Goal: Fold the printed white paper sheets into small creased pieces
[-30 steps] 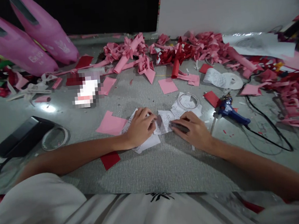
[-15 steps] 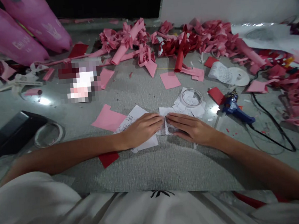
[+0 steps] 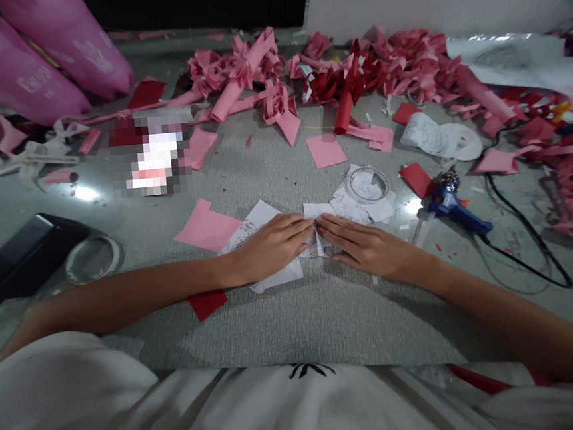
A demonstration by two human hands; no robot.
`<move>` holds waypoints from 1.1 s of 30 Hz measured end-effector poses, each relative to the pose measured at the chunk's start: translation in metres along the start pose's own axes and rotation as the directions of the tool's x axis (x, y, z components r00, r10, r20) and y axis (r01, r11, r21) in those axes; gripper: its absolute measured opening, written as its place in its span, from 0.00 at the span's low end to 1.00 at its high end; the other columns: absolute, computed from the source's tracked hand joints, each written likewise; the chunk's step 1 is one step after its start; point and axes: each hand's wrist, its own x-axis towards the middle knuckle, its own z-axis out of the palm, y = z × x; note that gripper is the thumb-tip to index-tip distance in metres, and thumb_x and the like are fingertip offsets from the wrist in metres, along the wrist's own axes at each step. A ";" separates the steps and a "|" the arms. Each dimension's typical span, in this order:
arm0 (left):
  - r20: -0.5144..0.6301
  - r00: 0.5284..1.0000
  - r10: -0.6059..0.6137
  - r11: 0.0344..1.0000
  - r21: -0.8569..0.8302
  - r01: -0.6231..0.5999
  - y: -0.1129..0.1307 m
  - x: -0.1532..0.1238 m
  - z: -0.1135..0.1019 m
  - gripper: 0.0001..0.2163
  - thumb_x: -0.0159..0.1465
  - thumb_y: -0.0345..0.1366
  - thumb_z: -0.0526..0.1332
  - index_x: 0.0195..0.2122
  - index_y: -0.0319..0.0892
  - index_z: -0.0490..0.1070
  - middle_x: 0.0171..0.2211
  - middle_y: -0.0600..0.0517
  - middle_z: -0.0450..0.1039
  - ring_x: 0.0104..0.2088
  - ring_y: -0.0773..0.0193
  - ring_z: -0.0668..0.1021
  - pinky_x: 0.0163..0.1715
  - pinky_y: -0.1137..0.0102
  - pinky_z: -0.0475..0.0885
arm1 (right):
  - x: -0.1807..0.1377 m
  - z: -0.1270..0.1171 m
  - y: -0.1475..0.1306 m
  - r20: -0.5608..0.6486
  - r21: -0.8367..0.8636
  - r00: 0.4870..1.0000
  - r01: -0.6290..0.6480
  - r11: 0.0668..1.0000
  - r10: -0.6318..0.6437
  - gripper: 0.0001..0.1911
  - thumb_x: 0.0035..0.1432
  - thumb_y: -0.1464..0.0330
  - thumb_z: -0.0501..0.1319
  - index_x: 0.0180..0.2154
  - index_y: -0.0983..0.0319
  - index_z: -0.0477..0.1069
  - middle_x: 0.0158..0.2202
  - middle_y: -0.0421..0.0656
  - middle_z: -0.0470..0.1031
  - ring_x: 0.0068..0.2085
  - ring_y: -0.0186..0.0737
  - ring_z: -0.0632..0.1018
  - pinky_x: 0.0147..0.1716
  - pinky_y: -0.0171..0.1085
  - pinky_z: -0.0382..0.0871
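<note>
Head view: a white paper sits at centre, mostly hidden beneath the left hand at nine o'clock and right hand at three, both flat, fingers together. Toward ten o'clock, a bright patch is pixelated; beyond, pink bottles are cut off.

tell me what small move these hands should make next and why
Probably press the fingers of the right hand along the paper edge between the hands, with the left hand steadying the white paper: both hands lie on it, fingertips nearly meeting, and that edge seems slightly raised.
</note>
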 end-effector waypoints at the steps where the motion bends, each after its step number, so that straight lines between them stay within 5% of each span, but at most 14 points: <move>1: 0.009 1.000 0.004 1.000 0.003 -0.004 0.000 0.000 0.000 0.15 0.79 0.35 0.56 0.61 0.35 0.74 0.60 0.42 0.78 0.62 0.55 0.78 0.63 0.59 0.75 | 0.000 0.001 0.000 -0.001 -0.004 1.000 0.005 1.000 -0.005 0.42 0.74 0.70 0.60 0.77 0.70 0.39 0.73 0.60 0.60 0.75 0.55 0.61 0.72 0.55 0.66; 7: 0.066 0.997 0.047 0.993 0.106 -0.054 0.003 0.001 -0.003 0.15 0.78 0.30 0.55 0.61 0.32 0.72 0.60 0.39 0.77 0.61 0.53 0.78 0.63 0.58 0.74 | 0.001 0.005 -0.009 -0.012 -0.048 1.000 -0.012 0.999 0.012 0.41 0.74 0.75 0.57 0.77 0.72 0.36 0.73 0.63 0.60 0.75 0.57 0.59 0.72 0.57 0.66; 21: 0.109 0.994 -0.012 0.997 0.072 0.004 0.007 0.002 -0.006 0.16 0.76 0.25 0.54 0.62 0.32 0.70 0.61 0.38 0.76 0.63 0.52 0.77 0.65 0.57 0.74 | 0.003 0.004 -0.027 -0.010 -0.019 0.992 -0.129 0.991 0.129 0.32 0.72 0.79 0.54 0.74 0.73 0.54 0.72 0.63 0.63 0.75 0.58 0.60 0.72 0.56 0.66; 26: 0.062 0.998 -0.024 0.999 0.028 0.023 0.003 0.000 -0.004 0.15 0.77 0.29 0.56 0.61 0.32 0.72 0.63 0.39 0.75 0.63 0.52 0.77 0.63 0.57 0.76 | -0.001 0.000 -0.022 -0.092 0.033 0.987 -0.127 0.991 0.129 0.35 0.72 0.74 0.58 0.76 0.71 0.51 0.72 0.60 0.63 0.75 0.57 0.60 0.71 0.58 0.66; 33: 0.089 0.994 0.055 0.998 -0.022 -0.054 -0.003 -0.007 -0.001 0.16 0.77 0.25 0.52 0.62 0.30 0.72 0.65 0.37 0.73 0.71 0.52 0.70 0.72 0.57 0.68 | 0.000 0.002 -0.016 -0.024 0.108 0.994 -0.105 0.989 0.108 0.37 0.73 0.73 0.58 0.77 0.67 0.46 0.73 0.57 0.61 0.75 0.57 0.62 0.72 0.59 0.65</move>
